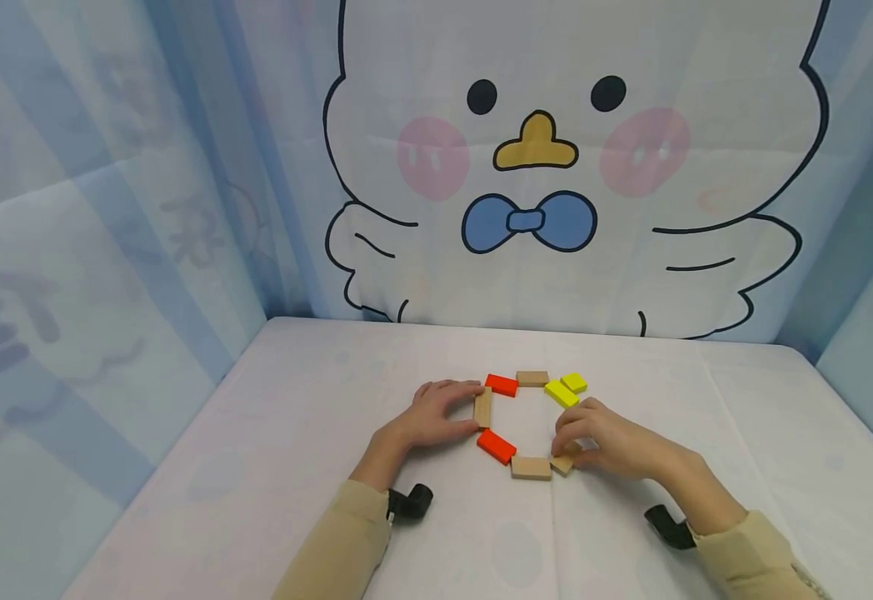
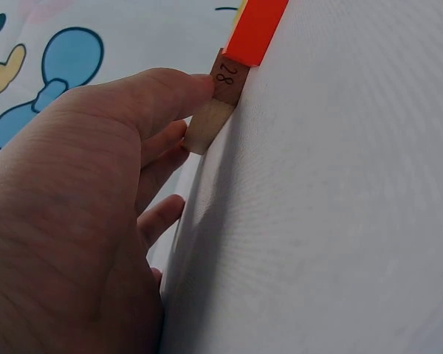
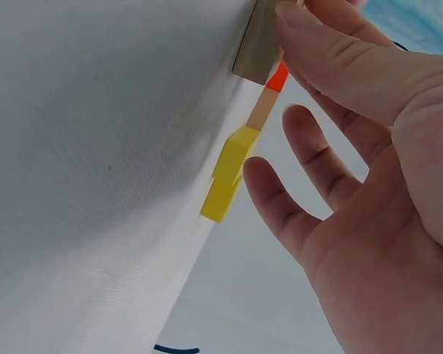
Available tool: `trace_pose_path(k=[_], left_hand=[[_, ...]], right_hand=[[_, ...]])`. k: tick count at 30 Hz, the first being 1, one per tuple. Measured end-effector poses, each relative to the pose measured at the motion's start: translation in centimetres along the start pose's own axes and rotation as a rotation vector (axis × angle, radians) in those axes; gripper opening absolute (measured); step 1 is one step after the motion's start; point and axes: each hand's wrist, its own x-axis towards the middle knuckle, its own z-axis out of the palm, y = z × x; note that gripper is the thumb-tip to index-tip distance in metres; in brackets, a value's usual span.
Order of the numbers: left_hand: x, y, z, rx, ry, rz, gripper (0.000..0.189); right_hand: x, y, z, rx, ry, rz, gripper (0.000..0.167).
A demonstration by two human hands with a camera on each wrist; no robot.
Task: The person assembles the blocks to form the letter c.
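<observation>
Small flat blocks lie in a rough ring on the cloth-covered table. My left hand pinches the plain wooden block on the ring's left side, fingers at its far end and thumb at its near end. The left wrist view shows a wooden block marked 28 by the thumb, a red block beyond it. At the ring's lower right my right hand pinches a tilted wooden block between thumb and fingers, partly hidden by them. Its near end is beside another wooden block.
Red blocks sit at the ring's upper left and lower left. A wooden block lies at the back. Two yellow blocks are side by side beyond the right hand. A printed curtain hangs behind the table.
</observation>
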Motion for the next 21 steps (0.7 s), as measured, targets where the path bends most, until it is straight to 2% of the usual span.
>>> trace_pose_path(k=[5,9,15,21], left_hand=[[0.0,-0.1,0.1,0.003,-0.001,-0.005,0.060],[0.1,-0.1,0.2,0.004,0.000,-0.008,0.060],[0.1,-0.2,0.2,0.016,0.006,-0.005,0.060],[0.1,-0.1,0.2,0.009,0.006,-0.007,0.060]], right_hand=[[0.1,0.0,0.0,-0.002,0.000,-0.008,0.035],[0.1,0.2,-0.3,-0.011,0.010,0.017,0.033],[0.3,0.7,-0.9,0.002,0.070,0.069,0.026],[0.9,1.3,-1.3,0.020,0.119,0.086,0.024]])
